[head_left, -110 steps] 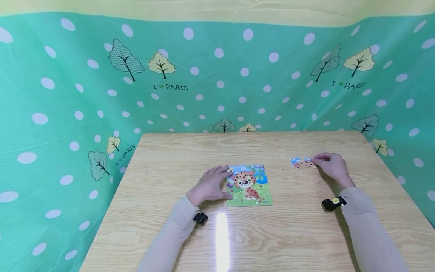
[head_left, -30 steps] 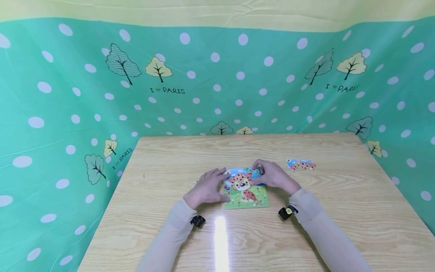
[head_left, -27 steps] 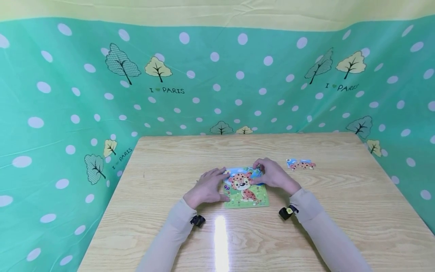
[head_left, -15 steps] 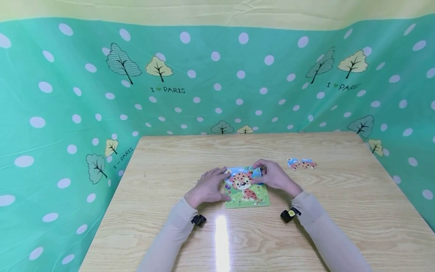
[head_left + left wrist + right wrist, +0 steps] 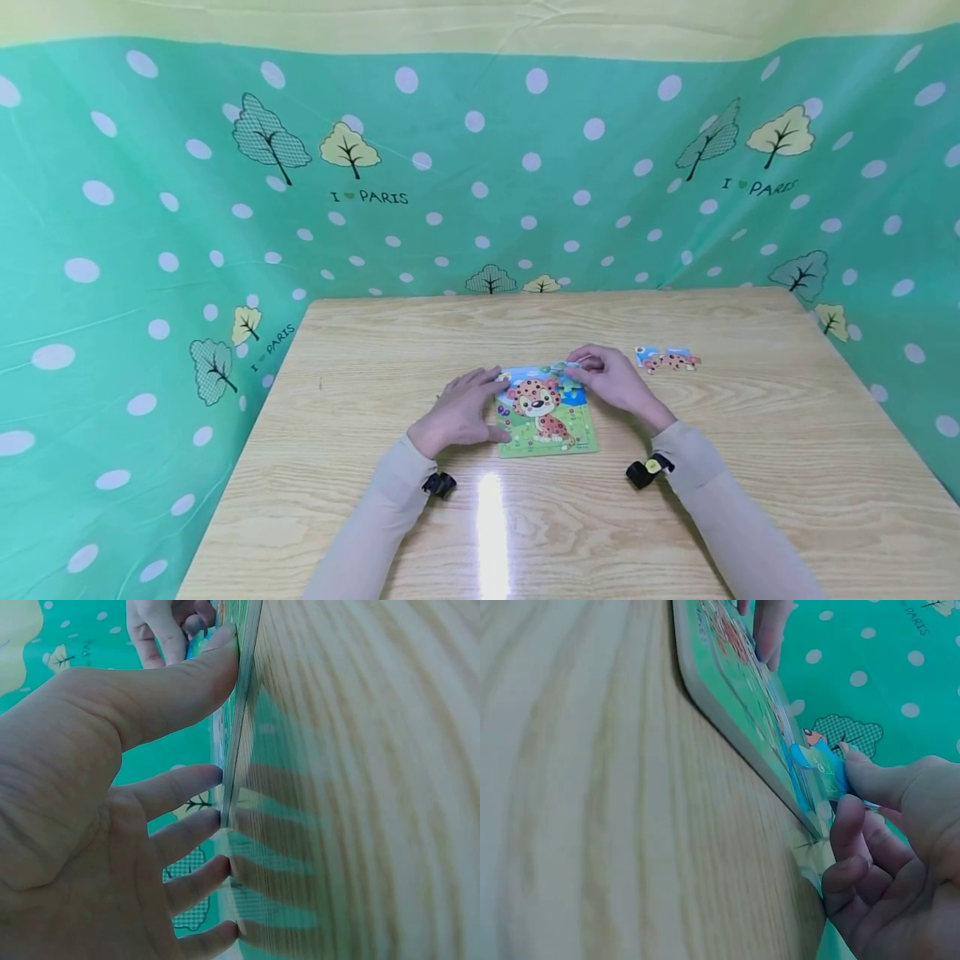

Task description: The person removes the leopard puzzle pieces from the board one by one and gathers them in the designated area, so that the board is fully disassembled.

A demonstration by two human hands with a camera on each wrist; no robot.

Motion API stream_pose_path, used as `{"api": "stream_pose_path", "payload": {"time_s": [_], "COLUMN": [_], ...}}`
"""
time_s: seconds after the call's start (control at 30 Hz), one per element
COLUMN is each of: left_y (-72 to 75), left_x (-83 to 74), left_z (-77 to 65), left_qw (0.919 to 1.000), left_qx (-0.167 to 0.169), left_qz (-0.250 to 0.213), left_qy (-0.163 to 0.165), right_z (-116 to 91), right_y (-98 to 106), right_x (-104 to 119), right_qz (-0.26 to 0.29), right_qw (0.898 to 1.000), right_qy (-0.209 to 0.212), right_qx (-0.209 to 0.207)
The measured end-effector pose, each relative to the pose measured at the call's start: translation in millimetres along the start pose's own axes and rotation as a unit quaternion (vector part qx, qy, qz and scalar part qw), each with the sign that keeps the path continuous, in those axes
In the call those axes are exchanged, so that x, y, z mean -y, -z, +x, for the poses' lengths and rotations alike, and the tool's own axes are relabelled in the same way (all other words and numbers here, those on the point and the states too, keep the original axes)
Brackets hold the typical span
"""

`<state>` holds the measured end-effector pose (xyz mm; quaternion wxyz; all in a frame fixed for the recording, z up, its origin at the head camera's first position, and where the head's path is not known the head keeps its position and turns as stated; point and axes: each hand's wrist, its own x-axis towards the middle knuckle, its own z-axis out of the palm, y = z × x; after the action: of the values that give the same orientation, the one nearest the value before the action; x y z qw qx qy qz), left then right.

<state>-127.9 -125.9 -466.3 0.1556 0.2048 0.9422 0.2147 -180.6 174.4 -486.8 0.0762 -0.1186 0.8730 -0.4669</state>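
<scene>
I lose parts of puzzle board's (image 5: pixel 551 429) left edge behind left hand's (image 5: pixel 461 408) fingers; right hand's (image 5: pixel 618 383) thumb hides part of pinched puzzle piece (image 5: pixel 821 765); lettering (image 5: pixel 583 447) at board's near right corner too small for me; fine print on loose pieces (image 5: pixel 678 362), far right, likewise; head view cuts sleeves (image 5: pixel 371 512) and table (image 5: pixel 600 533) on near side.

Green dotted cloth (image 5: pixel 480 150) behind pale wood-grain table (image 5: pixel 570 525).

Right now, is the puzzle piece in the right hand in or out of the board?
Out: the right hand pinches the piece at a tilt, not flat in the board.
</scene>
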Motion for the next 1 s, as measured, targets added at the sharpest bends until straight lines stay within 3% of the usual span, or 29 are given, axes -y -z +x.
{"api": "stream_pose_path", "payload": {"time_s": [0.47, 0.8, 1.0], "left_y": [-0.3, 0.6, 1.3], "left_x": [0.3, -0.1, 0.0], "left_z": [0.1, -0.7, -0.8], "left_qw": [1.0000, 1.0000, 1.0000], "left_qx": [-0.002, -0.001, -0.003], "left_qz": [0.001, 0.002, -0.003], "left_qy": [-0.003, -0.005, -0.006], "right_z": [-1.9, -6.4, -9.9], "right_y": [8.8, 16.4, 24.8], "right_x": [-8.0, -13.7, -18.6], "right_qz": [0.014, 0.062, 0.047], "right_qw": [0.999, 0.997, 0.997], "right_qy": [-0.022, -0.030, -0.029], "right_qx": [-0.042, -0.042, -0.053]}}
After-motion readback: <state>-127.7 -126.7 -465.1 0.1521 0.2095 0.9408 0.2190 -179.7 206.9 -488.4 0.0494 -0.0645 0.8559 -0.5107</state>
